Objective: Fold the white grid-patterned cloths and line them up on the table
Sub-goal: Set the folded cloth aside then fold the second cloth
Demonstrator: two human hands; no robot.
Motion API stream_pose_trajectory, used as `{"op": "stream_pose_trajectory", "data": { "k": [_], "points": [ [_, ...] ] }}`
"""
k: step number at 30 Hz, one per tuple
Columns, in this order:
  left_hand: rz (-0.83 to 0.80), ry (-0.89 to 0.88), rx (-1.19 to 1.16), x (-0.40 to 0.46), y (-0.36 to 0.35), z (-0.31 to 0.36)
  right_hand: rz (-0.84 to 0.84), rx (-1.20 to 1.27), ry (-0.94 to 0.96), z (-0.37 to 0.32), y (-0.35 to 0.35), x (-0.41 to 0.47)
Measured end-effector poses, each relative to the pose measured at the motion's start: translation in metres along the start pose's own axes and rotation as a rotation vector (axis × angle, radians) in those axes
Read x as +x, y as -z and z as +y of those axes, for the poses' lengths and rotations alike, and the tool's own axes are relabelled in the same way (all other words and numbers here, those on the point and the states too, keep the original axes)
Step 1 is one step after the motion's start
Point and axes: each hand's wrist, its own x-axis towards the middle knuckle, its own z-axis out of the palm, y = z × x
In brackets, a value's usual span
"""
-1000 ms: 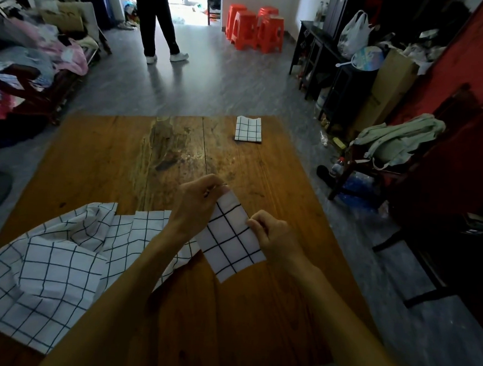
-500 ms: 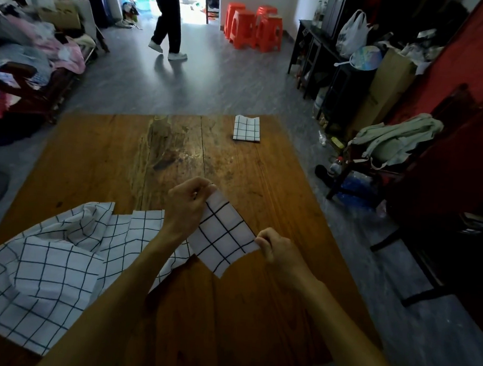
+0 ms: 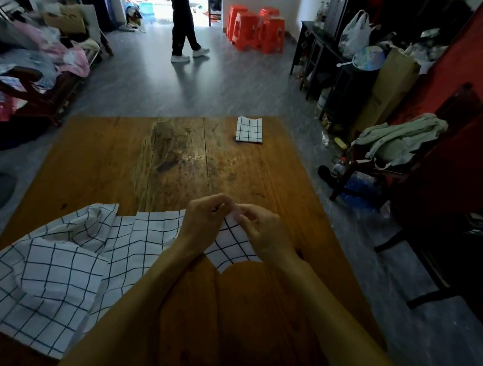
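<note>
**Both hands pinch one corner of a grid cloth**

Above the middle of the wooden worktop, the left hand and right hand meet, fingertips almost touching. Each grip is closed on the top edge of a small white grid cloth, which hangs down from the fingers to a point toward the near edge; the lower tip is just above or on the wood, and I cannot tell which. The left forearm crosses in front of part of it.

To the left lies a loose pile of the same grid fabric, rumpled and unfolded, spreading from the worktop's near-left corner up to the left wrist.

One folded cloth sits flat near the far right corner, well apart from the hands, its edges roughly square with the worktop's far edge.

Beyond, a person stands on the grey floor near a bright doorway, and orange stools are stacked by the wall.
</note>
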Motion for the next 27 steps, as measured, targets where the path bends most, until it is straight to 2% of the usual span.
{"op": "stream_pose_trajectory", "data": {
  "k": [5,11,16,21,23,27],
  "points": [
    [0.065,0.008,-0.051,0.004,0.007,-0.001,0.114,0.066,0.017,0.006,-0.005,-0.004],
    [0.201,0.040,-0.144,0.007,0.014,-0.002,0.095,-0.007,-0.047,0.025,-0.010,-0.024],
    [0.262,0.009,-0.084,0.008,0.011,-0.003,0.030,-0.102,-0.176,0.045,-0.015,-0.045],
    [0.206,-0.089,0.053,0.005,0.006,-0.004,-0.115,-0.227,-0.336,0.061,-0.009,-0.048],
    [0.171,-0.141,0.138,0.007,0.004,-0.004,-0.081,-0.197,-0.364,0.056,-0.006,-0.044],
    [0.101,-0.235,0.239,0.005,-0.005,0.009,-0.001,-0.055,-0.223,0.032,-0.003,-0.027]
  ]
}}
